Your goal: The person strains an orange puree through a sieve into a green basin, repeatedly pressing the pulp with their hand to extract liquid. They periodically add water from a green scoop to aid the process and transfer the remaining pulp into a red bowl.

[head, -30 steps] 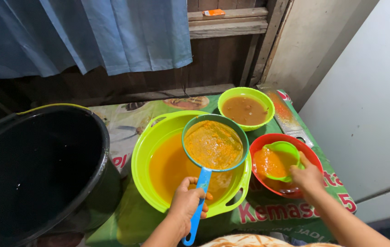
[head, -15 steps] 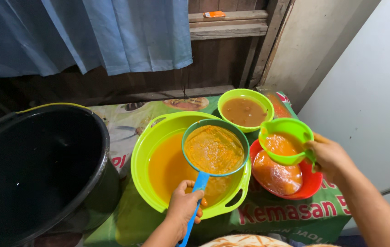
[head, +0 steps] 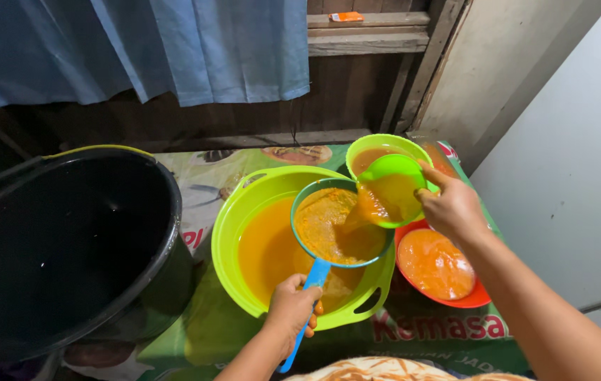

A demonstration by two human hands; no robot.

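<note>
While the left hand (head: 292, 305) clenches the blue-handled strainer (head: 339, 224) of orange pulp over the big green basin (head: 244, 212), the right hand (head: 453, 206) grips a small green bowl (head: 390, 189), tilted, spilling orange liquid into the strainer.

Left hand (head: 292, 305) gripped blue strainer (head: 339, 226) handle, strainer over green basin (head: 272, 247). Right hand (head: 452, 208) fingers tilted green scoop (head: 388, 189), orange liquid pouring into strainer. Red bowl (head: 438, 264) below right fingers.
</note>
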